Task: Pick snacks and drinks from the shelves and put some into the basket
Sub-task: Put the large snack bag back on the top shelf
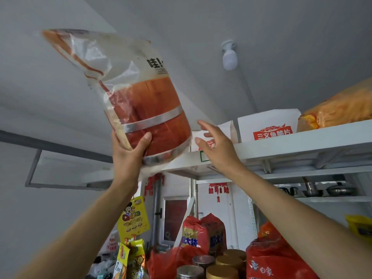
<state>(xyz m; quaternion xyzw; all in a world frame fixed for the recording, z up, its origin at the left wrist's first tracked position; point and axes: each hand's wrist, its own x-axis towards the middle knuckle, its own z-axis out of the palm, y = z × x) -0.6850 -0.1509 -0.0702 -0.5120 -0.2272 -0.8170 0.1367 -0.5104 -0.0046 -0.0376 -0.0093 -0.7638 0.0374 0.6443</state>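
Snack bag [128, 93] gripped by left hand [128, 156]; right hand [217, 150] fingers spread, empty.

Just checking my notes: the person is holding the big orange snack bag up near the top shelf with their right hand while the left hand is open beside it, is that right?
Not quite. The head view shows the left hand gripping the big orange snack bag near the top shelf, while the right hand is the open one beside it.
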